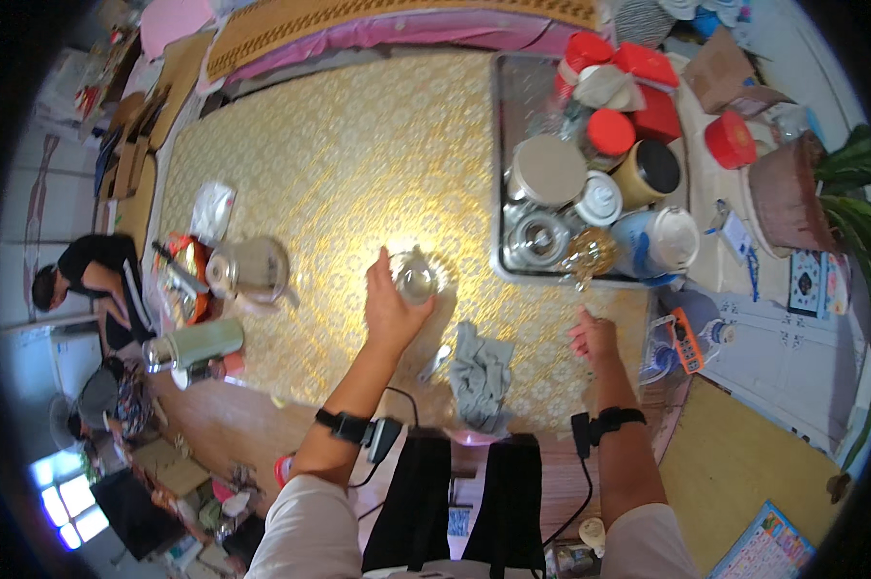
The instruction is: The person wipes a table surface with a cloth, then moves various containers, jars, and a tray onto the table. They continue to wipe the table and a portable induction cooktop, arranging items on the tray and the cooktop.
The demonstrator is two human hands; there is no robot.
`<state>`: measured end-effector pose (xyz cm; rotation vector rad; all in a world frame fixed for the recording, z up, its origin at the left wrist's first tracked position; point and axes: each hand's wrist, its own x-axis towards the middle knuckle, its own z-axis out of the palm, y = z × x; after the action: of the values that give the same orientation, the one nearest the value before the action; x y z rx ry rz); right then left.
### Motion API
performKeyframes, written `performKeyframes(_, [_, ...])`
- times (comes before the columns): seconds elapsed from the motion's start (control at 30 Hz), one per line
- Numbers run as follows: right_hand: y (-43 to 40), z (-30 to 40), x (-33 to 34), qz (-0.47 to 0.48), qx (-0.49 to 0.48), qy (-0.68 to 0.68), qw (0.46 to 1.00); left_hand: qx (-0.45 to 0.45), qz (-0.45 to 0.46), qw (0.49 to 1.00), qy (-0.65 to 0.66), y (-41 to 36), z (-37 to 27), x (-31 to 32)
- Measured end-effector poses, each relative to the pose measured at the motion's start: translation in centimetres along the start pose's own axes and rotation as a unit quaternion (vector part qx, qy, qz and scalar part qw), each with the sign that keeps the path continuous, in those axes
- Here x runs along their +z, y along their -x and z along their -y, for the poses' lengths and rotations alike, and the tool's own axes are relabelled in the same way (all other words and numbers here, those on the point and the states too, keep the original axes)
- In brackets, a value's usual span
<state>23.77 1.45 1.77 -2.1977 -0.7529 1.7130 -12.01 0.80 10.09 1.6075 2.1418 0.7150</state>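
My left hand (393, 307) curves around a clear glass cup (415, 281) on the patterned gold tablecloth (319, 181), thumb on its near side and fingers on its left. My right hand (596, 337) hovers near the table's front right and holds nothing visible. Its index finger points toward an amber glass vessel (589, 252) at the front of the metal-rimmed tray (494, 166). Between my hands lies a crumpled grey cloth (481, 373), with a small shiny utensil (435, 362) to its left.
The tray bears a glass jar (540, 239), a large lidded canister (548, 170), a blue-and-white container (656, 242) and several red containers. At left stand a pitcher (251, 269), a green thermos (200, 345) and a bowl with a knife (178, 266). A person (99, 286) sits beyond.
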Motion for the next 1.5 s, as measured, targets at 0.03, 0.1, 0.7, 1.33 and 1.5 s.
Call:
performKeyframes(0.03, [0.0, 0.1, 0.0, -0.009, -0.001, 0.001, 1.000, -0.026, 0.020, 0.999, 0.017, -0.8, -0.4, -0.4])
performKeyframes(0.1, [0.1, 0.1, 0.1, -0.007, 0.006, -0.024, 1.000, -0.007, -0.003, 0.999, 0.035, -2.7, -1.5, -1.5])
performKeyframes(0.7, [1.0, 0.9, 0.5, -0.012, 0.031, -0.122, 0.992, 0.156, 0.041, 0.986, -0.032, -30.4, -16.1, 8.4])
performKeyframes(1.33, [1.6, 1.2, 0.7, 0.001, 0.047, -0.280, 0.959, 0.309, 0.124, 0.942, -0.047, -34.2, -14.2, 16.0])
performKeyframes(1.5, [1.8, 1.3, 0.8, -0.009, 0.040, -0.253, 0.967, 0.345, 0.118, 0.929, -0.067, -34.4, -13.4, 16.1])
